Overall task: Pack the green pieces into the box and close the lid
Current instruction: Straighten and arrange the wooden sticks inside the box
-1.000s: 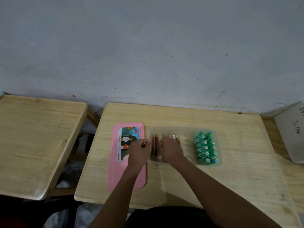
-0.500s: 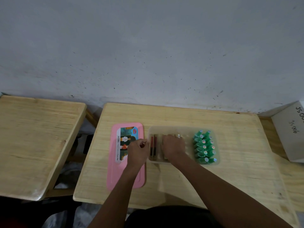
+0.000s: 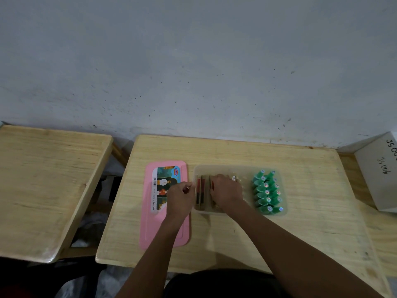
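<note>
Bearing handwritten "JS", white carton (image 3: 373, 175); barcoded picture label (image 3: 164, 186) on pink lid (image 3: 150, 229)

Plain workroom here, maybe a classroom, I can't say which. I'm at a small bare-wood desk (image 3: 300, 168) pushed up against a grey-white painted wall (image 3: 193, 72), scuffed and speckled with dark marks. Another desk (image 3: 49, 179) just like it stands to my left, a gap between them. On my right, a white carton (image 3: 378, 168) with marker-written codes sits by the wall.
</note>
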`<state>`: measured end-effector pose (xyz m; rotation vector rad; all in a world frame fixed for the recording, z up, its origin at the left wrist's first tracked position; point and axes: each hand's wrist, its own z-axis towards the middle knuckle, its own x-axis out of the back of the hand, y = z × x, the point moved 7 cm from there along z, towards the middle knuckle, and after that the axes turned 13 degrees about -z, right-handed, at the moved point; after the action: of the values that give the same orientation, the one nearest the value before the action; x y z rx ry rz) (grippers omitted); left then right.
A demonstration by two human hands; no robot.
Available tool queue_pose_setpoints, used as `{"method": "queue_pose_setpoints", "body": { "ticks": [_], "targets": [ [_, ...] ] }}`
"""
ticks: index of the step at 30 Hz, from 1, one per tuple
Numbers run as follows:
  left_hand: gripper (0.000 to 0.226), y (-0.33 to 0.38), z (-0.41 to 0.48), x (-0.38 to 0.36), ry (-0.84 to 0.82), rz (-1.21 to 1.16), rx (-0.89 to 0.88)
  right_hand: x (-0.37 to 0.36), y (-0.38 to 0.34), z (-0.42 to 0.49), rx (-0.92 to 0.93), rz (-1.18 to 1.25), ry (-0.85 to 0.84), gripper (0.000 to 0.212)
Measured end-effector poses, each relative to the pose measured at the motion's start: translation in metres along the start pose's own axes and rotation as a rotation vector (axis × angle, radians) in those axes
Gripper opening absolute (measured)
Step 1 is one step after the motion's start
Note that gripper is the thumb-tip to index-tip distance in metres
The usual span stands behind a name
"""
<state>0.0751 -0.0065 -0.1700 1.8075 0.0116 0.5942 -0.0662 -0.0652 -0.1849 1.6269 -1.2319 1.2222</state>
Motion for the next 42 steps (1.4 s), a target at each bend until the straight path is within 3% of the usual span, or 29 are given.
{"method": "queue_pose_setpoints", "body": {
  "ticks": [11,17,19,22,31,42],
  "targets": [
    [0.025,0.003,-0.001,0.000,0.007,0.014,-0.010,-0.011,-0.003,-0.008,-0.058,0.005,-0.083,0.014],
    [0.023,0.004,-0.001,0.000,0.002,0.028,-0.019,-0.021,0.009,-0.004,-0.196,0.432,-0.128,0.014],
    [0.023,0.004,-0.001,0.000,-0.002,0.027,-0.014,-0.024,0.007,-0.005,-0.195,0.586,-0.126,0.022],
    [0.023,0.004,-0.001,-0.001,-0.001,0.035,-0.022,-0.031,-0.003,-0.005,-0.124,0.711,-0.124,0.016],
    [0.019,0.007,-0.003,-0.001,0.000,0.018,-0.011,-0.037,-0.010,-0.007,-0.069,0.623,-0.244,0.024],
    [0.021,0.006,-0.002,-0.001,-0.002,0.024,-0.016,-0.024,0.001,-0.010,-0.114,0.551,-0.221,0.029]
  ]
}}
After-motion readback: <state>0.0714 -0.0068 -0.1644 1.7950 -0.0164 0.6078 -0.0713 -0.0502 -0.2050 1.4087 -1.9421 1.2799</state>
